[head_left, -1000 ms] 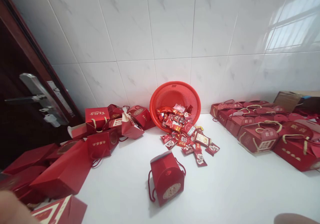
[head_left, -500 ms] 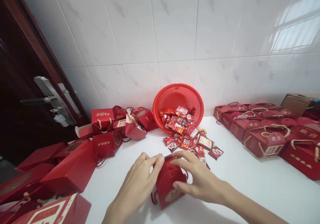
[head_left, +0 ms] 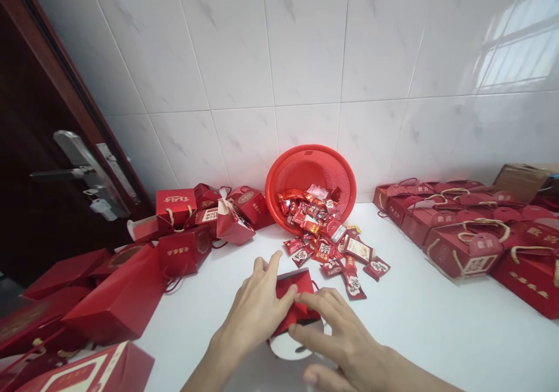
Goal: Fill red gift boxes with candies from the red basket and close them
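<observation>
Between my hands on the white table stands a small red gift box (head_left: 308,278). Its top is open and shows the red inside, and the rounded front flap (head_left: 290,347) is folded down towards me with its white inner face up. My left hand (head_left: 255,302) grips the box's left wall, with the thumb over the rim. My right hand (head_left: 345,336) has its fingers spread over the front edge and the flap. Part of the box is hidden by my fingers. Wrapped sweets (head_left: 323,249) lie loose just beyond the box.
A red plastic basket (head_left: 273,170) leans against the tiled wall, sweets spilling out of it. Several red boxes (head_left: 117,299) are heaped on the left. Rows of closed red boxes (head_left: 463,252) with rope handles stand on the right, before a cardboard box (head_left: 519,182).
The box's top flaps were up and together; now the box is open and the front flap lies folded towards me. My right hand has moved lower and nearer.
</observation>
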`<state>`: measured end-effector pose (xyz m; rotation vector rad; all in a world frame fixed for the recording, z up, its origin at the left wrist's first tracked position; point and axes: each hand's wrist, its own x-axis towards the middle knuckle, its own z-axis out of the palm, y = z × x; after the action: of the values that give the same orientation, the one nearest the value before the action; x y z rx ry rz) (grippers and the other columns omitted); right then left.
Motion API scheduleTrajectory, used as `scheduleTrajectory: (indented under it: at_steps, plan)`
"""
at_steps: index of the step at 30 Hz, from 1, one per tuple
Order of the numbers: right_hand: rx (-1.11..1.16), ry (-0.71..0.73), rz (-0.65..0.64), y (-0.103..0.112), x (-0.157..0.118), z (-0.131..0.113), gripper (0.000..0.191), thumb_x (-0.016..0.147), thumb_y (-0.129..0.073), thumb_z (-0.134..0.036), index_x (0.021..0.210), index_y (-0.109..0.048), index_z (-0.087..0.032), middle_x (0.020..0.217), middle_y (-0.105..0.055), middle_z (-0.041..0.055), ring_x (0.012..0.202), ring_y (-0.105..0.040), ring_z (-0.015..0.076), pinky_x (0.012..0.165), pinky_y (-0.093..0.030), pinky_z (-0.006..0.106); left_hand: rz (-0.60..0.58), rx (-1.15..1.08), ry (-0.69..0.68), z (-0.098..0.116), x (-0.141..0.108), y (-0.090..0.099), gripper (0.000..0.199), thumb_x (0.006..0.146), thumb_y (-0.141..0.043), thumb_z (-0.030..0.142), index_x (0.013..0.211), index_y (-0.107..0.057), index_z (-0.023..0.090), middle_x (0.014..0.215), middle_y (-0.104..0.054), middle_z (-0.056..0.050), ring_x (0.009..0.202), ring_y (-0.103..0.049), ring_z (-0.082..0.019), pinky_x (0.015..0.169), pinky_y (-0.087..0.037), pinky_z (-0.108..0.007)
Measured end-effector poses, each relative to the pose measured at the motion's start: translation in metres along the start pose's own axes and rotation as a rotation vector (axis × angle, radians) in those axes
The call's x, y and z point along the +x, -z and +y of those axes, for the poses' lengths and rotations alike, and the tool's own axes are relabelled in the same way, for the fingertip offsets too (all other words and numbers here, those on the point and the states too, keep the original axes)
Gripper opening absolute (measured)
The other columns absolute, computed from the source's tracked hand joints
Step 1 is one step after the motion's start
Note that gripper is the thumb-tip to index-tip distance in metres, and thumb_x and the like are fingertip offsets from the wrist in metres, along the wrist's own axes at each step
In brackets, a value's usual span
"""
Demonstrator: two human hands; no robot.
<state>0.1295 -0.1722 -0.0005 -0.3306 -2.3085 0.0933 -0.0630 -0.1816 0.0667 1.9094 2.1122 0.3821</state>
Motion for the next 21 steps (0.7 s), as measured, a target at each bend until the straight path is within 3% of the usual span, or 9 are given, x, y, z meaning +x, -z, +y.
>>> scheduleTrajectory:
  at_steps: [5, 8, 11, 14, 18, 21]
  plan:
    - [0.005, -0.101, -0.056, 0.010, 0.013, -0.005, 0.037, 0.104, -0.036, -0.038, 0.114, -0.069, -0.024, 0.132, -0.052, 0.0129, 0.100, -0.051, 0.0230, 0.088, -0.046, 0.039, 0.043, -0.172, -0.054, -0.010, 0.004, 0.006, 0.059, 0.092, -0.039, 0.036, 0.149, -0.040, 0.023, 0.130, -0.061, -0.015, 0.122, -0.059, -0.032, 0.101, -0.045, -0.044]
    - [-0.034, -0.125, -0.147, 0.014, 0.020, -0.008, 0.030, 0.103, -0.043, -0.035, 0.107, -0.071, -0.024, 0.133, -0.053, 0.0120, 0.110, -0.051, 0.0255, 0.095, -0.044, 0.043, 0.112, -0.276, -0.118, -0.018, 0.004, 0.011, 0.055, 0.090, -0.035, 0.027, 0.144, -0.045, 0.022, 0.122, -0.067, -0.012, 0.116, -0.062, -0.028, 0.098, -0.048, -0.041]
    - [-0.112, -0.156, -0.199, 0.018, 0.024, -0.011, 0.029, 0.102, -0.043, -0.035, 0.108, -0.068, -0.022, 0.133, -0.056, 0.0140, 0.110, -0.053, 0.0274, 0.092, -0.047, 0.044, 0.144, -0.281, -0.230, -0.025, 0.003, 0.013, 0.043, 0.085, -0.034, 0.018, 0.118, -0.062, 0.023, 0.116, -0.068, -0.008, 0.109, -0.064, -0.025, 0.095, -0.050, -0.038]
    - [-0.163, -0.239, -0.158, 0.019, 0.020, -0.014, 0.033, 0.103, -0.040, -0.036, 0.117, -0.063, -0.017, 0.137, -0.055, 0.0187, 0.109, -0.057, 0.0291, 0.089, -0.051, 0.045, 0.075, -0.239, -0.307, -0.030, 0.002, 0.012, 0.036, 0.084, -0.033, 0.014, 0.092, -0.067, 0.024, 0.122, -0.064, -0.007, 0.108, -0.064, -0.024, 0.095, -0.050, -0.036]
    - [-0.025, -0.498, -0.057, 0.022, 0.011, -0.013, 0.041, 0.104, -0.038, -0.042, 0.132, -0.055, -0.017, 0.144, -0.051, 0.0186, 0.129, -0.053, 0.0293, 0.099, -0.051, 0.044, -0.041, -0.205, -0.299, -0.034, 0.002, 0.002, 0.043, 0.092, -0.031, 0.018, 0.109, -0.070, 0.025, 0.122, -0.065, -0.007, 0.106, -0.066, -0.023, 0.098, -0.049, -0.036]
    - [0.186, -0.673, 0.036, 0.027, 0.009, -0.007, 0.040, 0.104, -0.037, -0.047, 0.129, -0.055, -0.022, 0.139, -0.054, 0.0140, 0.126, -0.055, 0.0257, 0.101, -0.050, 0.042, -0.050, -0.197, -0.271, -0.034, 0.004, -0.006, 0.047, 0.092, -0.032, 0.018, 0.123, -0.067, 0.023, 0.122, -0.068, -0.009, 0.111, -0.065, -0.024, 0.100, -0.048, -0.036]
